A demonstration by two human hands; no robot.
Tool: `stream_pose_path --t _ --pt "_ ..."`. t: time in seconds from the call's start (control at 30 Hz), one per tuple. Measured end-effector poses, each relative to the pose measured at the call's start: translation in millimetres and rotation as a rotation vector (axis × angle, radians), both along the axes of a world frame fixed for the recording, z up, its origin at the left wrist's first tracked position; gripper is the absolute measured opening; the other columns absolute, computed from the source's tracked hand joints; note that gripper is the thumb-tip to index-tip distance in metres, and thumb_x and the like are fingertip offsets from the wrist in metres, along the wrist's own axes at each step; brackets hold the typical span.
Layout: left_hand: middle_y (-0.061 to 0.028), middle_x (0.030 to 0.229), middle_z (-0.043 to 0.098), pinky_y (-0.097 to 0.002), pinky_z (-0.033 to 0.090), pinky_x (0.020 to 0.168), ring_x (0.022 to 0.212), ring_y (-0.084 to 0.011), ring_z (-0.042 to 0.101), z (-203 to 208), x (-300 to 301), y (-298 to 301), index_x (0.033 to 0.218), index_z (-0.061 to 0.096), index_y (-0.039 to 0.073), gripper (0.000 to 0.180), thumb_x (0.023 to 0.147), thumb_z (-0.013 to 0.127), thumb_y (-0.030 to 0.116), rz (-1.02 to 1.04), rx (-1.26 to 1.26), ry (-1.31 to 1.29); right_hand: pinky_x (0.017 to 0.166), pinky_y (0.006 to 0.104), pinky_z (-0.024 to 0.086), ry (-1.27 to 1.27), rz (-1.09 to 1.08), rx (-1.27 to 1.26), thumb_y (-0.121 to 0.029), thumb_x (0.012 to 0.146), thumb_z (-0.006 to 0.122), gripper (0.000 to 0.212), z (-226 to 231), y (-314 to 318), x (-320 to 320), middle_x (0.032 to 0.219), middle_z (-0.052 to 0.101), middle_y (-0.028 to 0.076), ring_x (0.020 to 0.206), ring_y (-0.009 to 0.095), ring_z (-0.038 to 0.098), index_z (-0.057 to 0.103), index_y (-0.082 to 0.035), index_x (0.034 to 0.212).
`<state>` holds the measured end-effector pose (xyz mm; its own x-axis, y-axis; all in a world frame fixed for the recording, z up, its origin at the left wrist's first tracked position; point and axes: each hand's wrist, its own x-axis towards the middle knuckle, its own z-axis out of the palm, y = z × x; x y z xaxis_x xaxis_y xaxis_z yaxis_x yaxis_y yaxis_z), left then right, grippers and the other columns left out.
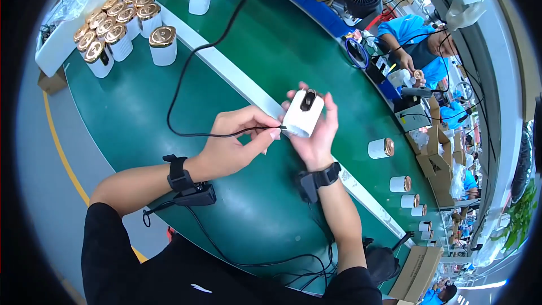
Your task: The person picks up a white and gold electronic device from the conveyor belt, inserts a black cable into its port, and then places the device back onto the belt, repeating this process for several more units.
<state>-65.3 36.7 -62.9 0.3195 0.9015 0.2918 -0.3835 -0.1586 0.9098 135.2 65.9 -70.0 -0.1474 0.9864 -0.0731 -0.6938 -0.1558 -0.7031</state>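
My right hand (319, 140), palm up, holds a small white device (300, 122) with a copper-gold end and a dark oval panel on its side. The device lies tilted across the palm, fingers curled round its far side. My left hand (234, 142) pinches the plug end of a thin black cable (179, 82) between thumb and fingertips. That plug is at the lower edge of the device; whether it sits inside a socket cannot be made out. From the plug, the cable loops left and runs up over the bench.
Several similar white devices (163, 51) stand grouped at upper left beside a white tray (53, 51). More devices (381, 148) lie in a row along the green belt at right. A pale rail (226, 70) divides the bench. Across it, a co-worker in blue (412, 34) handles a part.
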Motion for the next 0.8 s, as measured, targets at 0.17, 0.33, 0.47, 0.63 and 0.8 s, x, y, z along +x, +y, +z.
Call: stream_pose_path --t 0.17,0.33,0.47,0.63,0.8 --pt "-0.0113 0.091 0.066 -0.0232 0.051 0.058 0.069 -0.0112 0.063 -16.3 4.7 4.0 0.101 0.061 -0.005 0.011 0.090 0.064 -0.004 0.079 0.256 0.086 0.083 0.0357 0.053 -0.136 0.105 0.034 -0.043 0.097 0.050 0.051 4.2 -16.7 -18.4 0.110 0.062 0.015 0.093 0.021 0.063 0.048 -0.007 0.133" --pt "-0.0121 0.090 0.066 -0.0235 0.050 0.057 0.067 -0.0113 0.062 -22.5 9.7 10.3 0.097 0.063 -0.004 0.010 0.087 0.066 -0.006 0.065 0.323 0.193 0.083 0.0315 0.052 -0.442 -0.035 0.211 -0.036 0.098 0.051 0.046 3.6 -15.2 -11.4 0.111 0.062 0.014 0.095 0.018 0.062 0.048 -0.004 0.131" --pt "-0.0081 0.081 0.065 -0.0232 0.046 0.055 0.062 -0.0105 0.060 -25.0 17.4 10.4 0.091 0.065 -0.002 0.008 0.085 0.069 -0.003 0.096 0.340 0.243 0.079 0.0318 0.053 -0.737 -0.093 0.263 -0.039 0.098 0.050 0.050 -4.2 -8.7 -0.1 0.111 0.062 0.016 0.094 0.020 0.064 0.045 -0.001 0.130" --pt "-0.0113 0.089 0.066 -0.0226 0.049 0.055 0.067 -0.0113 0.064 -29.0 19.0 15.9 0.095 0.066 -0.003 0.010 0.086 0.069 -0.006 0.051 0.309 0.272 0.079 0.0295 0.052 -0.809 -0.143 0.323 -0.031 0.098 0.052 0.041 -9.4 -0.5 8.2 0.111 0.063 0.015 0.090 0.018 0.064 0.048 -0.001 0.125" --pt "-0.0115 0.090 0.066 -0.0224 0.049 0.056 0.067 -0.0113 0.064 -31.1 17.0 14.6 0.096 0.066 -0.003 0.010 0.086 0.068 -0.005 0.042 0.292 0.292 0.081 0.0277 0.051 -0.900 -0.175 0.392 -0.027 0.097 0.055 0.036 -7.5 -0.9 7.9 0.109 0.064 0.013 0.093 0.016 0.063 0.051 0.000 0.120"
